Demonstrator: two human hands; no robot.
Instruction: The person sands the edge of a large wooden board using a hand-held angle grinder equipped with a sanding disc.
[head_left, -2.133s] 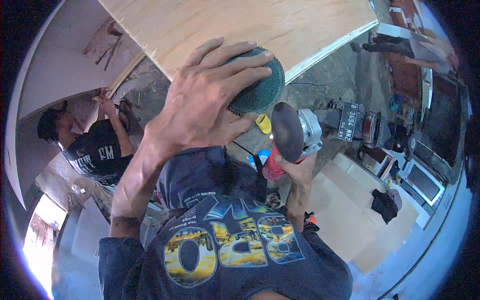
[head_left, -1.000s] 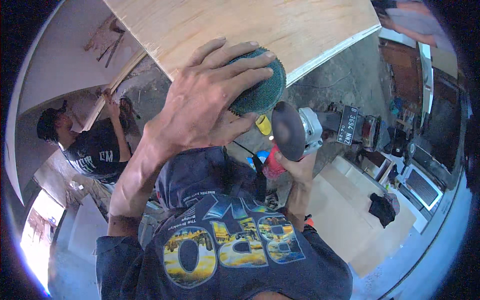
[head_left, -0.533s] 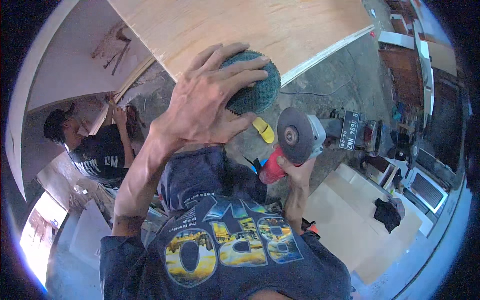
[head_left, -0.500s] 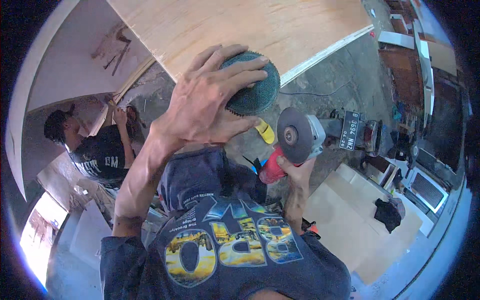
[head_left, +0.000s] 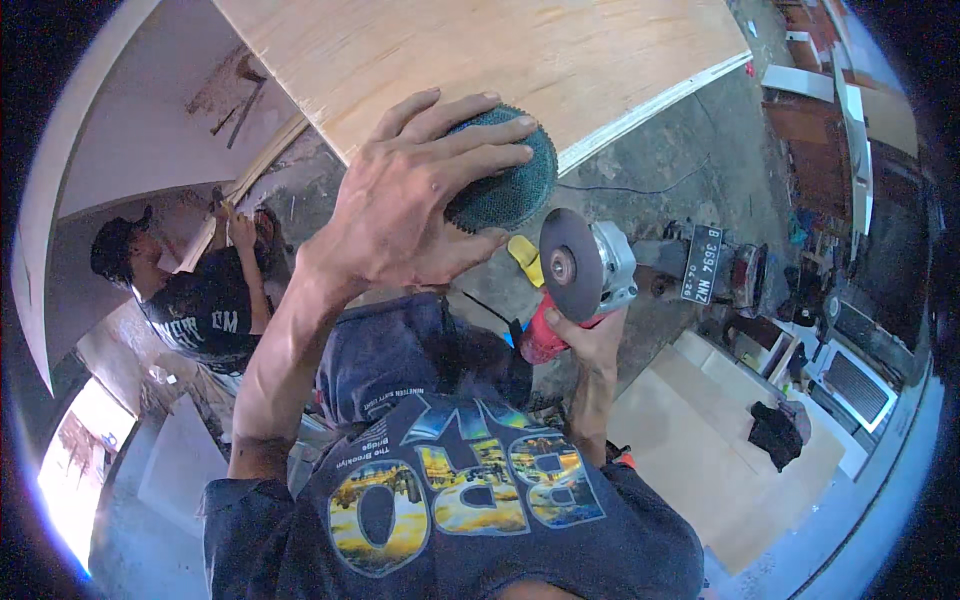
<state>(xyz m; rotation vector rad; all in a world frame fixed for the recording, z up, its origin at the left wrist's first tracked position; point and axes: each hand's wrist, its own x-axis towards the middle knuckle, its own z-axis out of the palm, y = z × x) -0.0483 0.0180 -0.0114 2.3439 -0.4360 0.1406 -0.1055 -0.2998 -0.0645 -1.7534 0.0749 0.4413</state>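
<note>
My left hand (head_left: 405, 205) is raised in front of me, gripping a green abrasive disc (head_left: 520, 185) with a mesh-like face and a finely toothed rim. Its fingers spread across the disc and the thumb sits near the lower rim. To the right, my right hand (head_left: 598, 345) is wrapped round the red body of an angle grinder (head_left: 617, 265). A thin dark disc (head_left: 568, 270) is mounted on the grinder, its face turned toward the left, and appears still. The two discs are apart. A yellow object (head_left: 525, 260) shows between my hands, partly hidden.
A large plywood panel (head_left: 480, 55) lies ahead. At left, a co-worker (head_left: 200, 300) in a dark shirt and cap handles something by a long board. A motorcycle's rear plate (head_left: 700, 263) shows at right. Light boards (head_left: 700, 430) hold a dark cloth (head_left: 775, 437). A cable (head_left: 640, 188) crosses the floor.
The grinder has shifted slightly left and turned, showing its disc more edge-on. My left hand and the green disc have moved barely to the left.
</note>
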